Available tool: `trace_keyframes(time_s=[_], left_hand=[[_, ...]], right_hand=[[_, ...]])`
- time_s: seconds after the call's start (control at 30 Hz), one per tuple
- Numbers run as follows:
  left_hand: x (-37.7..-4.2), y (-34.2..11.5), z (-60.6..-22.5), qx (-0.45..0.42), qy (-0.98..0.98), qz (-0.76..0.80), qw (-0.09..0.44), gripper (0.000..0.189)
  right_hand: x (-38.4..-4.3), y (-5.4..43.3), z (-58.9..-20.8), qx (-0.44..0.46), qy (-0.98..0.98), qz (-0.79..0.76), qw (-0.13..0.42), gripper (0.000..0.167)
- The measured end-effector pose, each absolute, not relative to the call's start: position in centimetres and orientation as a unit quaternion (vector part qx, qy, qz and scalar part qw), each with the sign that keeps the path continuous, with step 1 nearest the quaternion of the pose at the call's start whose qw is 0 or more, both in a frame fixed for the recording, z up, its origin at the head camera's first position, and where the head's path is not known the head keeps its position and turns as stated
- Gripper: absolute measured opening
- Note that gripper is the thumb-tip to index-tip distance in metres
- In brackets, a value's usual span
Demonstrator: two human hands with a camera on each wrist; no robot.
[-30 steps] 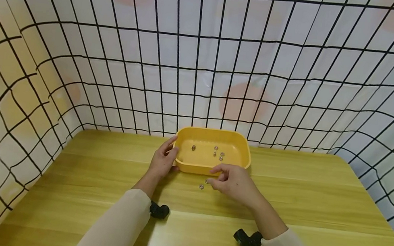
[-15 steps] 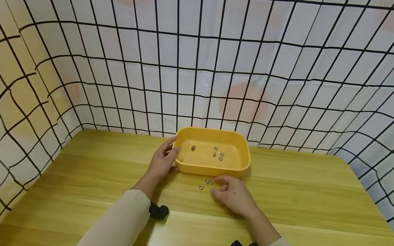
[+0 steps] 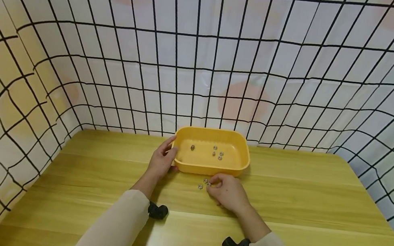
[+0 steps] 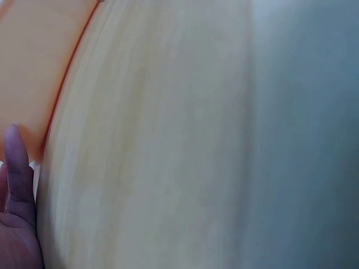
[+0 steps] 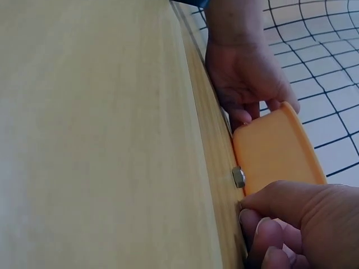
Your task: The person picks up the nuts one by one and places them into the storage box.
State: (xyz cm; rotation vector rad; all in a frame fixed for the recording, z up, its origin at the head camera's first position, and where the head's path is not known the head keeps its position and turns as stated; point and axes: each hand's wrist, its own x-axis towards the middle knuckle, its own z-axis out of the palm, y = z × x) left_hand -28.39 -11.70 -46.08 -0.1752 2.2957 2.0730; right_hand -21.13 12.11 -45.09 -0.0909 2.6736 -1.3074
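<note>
A yellow plastic tray (image 3: 209, 171) stands at the back of the table, holding several small metal nuts (image 3: 221, 153) and a darker brownish piece (image 3: 192, 147). My left hand (image 3: 162, 160) grips its left end; the left wrist view catches part of that hand (image 4: 17, 207) beside the tray wall (image 4: 39, 61). Just in front of the tray, my right hand (image 3: 231, 192) pinches a nut (image 3: 209, 184) between thumb and forefinger at the tabletop. Two other nuts lie beside those fingertips, one nearer the tray (image 3: 206, 181) and one further left (image 3: 200, 186). Fingers mostly hide the pinched nut in the right wrist view.
The wooden table (image 3: 305, 200) spreads out on both sides of the tray. Behind it hangs a white cloth with a black grid net (image 3: 202, 79). Black wrist devices (image 3: 158, 212) sit at both cuffs.
My right hand drew back from the nuts, leaving three in view, then returned to one, which sits slightly nearer me. My left hand has stayed on the tray.
</note>
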Motion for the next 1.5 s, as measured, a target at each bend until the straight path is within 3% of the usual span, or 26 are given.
trace_keyframes(time_s=[0.5,0.8,1.5], left_hand=[[-28.5,-11.7,-45.7,-0.054,0.742,0.668,0.020,0.047],[-28.5,-11.6,-45.8,-0.050,0.739,0.672,0.017,0.047],[-28.3,-11.5,-46.1,-0.058,0.735,0.675,0.020,0.047]], right_hand=[[-21.3,11.8,-45.0,-0.030,0.906,-0.419,0.047,0.009],[-21.2,11.7,-44.7,-0.054,0.903,-0.423,0.053,0.006],[-20.5,11.8,-41.1,-0.113,0.922,-0.368,0.026,0.008]])
